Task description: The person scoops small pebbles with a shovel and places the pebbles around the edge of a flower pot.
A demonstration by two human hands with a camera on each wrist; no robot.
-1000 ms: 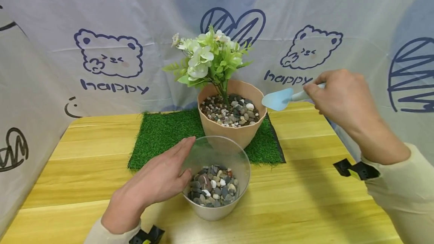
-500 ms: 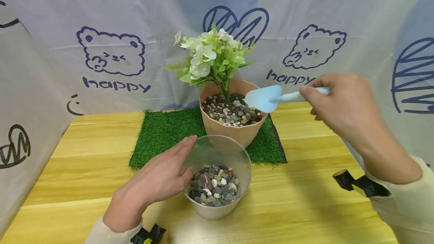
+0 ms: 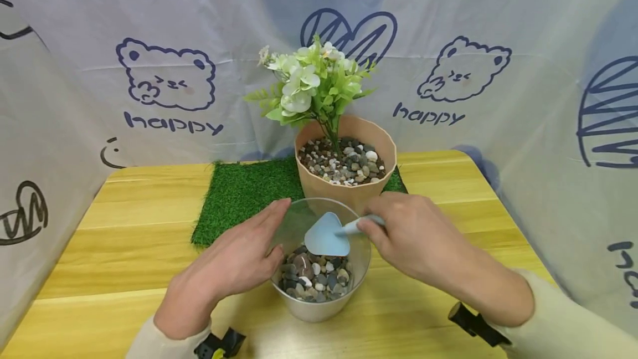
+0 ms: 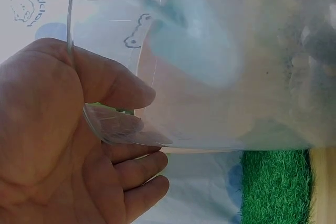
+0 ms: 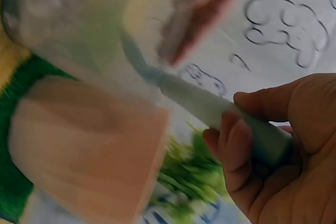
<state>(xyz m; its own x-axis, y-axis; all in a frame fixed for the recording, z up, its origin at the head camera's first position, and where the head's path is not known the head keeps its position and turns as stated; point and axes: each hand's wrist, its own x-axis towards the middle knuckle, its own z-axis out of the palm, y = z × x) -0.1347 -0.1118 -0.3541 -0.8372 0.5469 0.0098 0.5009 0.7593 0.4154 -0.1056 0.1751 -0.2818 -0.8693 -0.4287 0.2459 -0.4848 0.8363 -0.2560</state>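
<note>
A clear plastic cup [image 3: 319, 308] partly filled with pebbles [image 3: 314, 278] stands near the table's front edge. My left hand [image 3: 234, 265] lies against its left wall, fingers nearly straight and thumb on the front; the left wrist view shows the palm [image 4: 47, 145] against the cup wall [image 4: 210, 124]. My right hand [image 3: 413, 242] grips the handle of a light blue trowel [image 3: 326, 235]. Its empty blade points down inside the cup, just above the pebbles. The right wrist view shows my fingers [image 5: 236, 150] curled round the handle [image 5: 210, 106], much blurred.
Behind the cup a tan pot [image 3: 319, 187] with pebbles and green-white artificial flowers [image 3: 311, 85] stands on a green grass mat [image 3: 239, 193]. The wooden table [image 3: 124, 248] is walled in by a printed white cloth [image 3: 169, 82] at the back and sides.
My right hand has swung the trowel from beside the pot's right rim down and left into the clear cup. The left hand has stayed on the cup.
</note>
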